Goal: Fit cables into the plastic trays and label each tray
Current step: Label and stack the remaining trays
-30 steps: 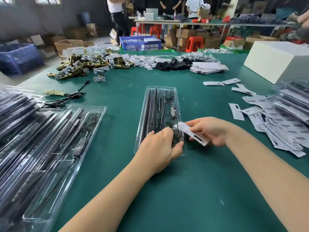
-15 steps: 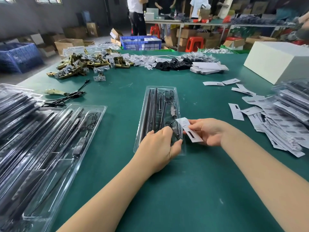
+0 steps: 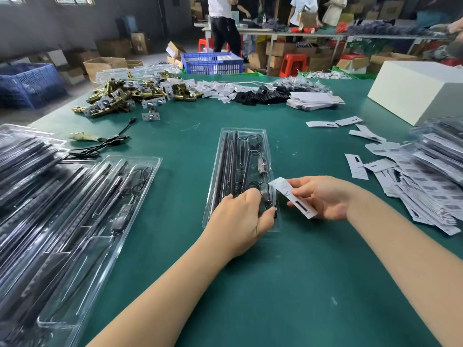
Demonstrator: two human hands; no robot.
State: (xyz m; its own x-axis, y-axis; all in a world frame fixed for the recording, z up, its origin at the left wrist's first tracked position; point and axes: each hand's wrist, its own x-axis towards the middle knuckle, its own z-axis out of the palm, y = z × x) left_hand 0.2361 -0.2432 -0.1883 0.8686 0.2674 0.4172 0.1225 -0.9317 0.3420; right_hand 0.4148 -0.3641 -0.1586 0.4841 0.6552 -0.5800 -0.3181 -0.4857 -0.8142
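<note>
A clear plastic tray (image 3: 226, 156) with black rods and a coiled black cable (image 3: 263, 194) lies lengthwise in the middle of the green table. My left hand (image 3: 238, 221) rests on the tray's near end, fingers curled onto the cable and thumb at the tray's right edge. My right hand (image 3: 325, 196) pinches a white label (image 3: 293, 196) with a black bar, held just right of the tray with its upper corner touching the tray's edge.
Filled trays (image 3: 75, 209) are stacked at the left. A heap of white labels (image 3: 426, 196) and more trays (image 3: 441, 146) lie at the right. Loose black cables (image 3: 100, 146), brass hardware (image 3: 130, 93), a white box (image 3: 413, 88) and people at a far table are beyond.
My right hand has lifted the label slightly up and right, turning it more upright beside the tray. My left hand has stayed on the tray's near end.
</note>
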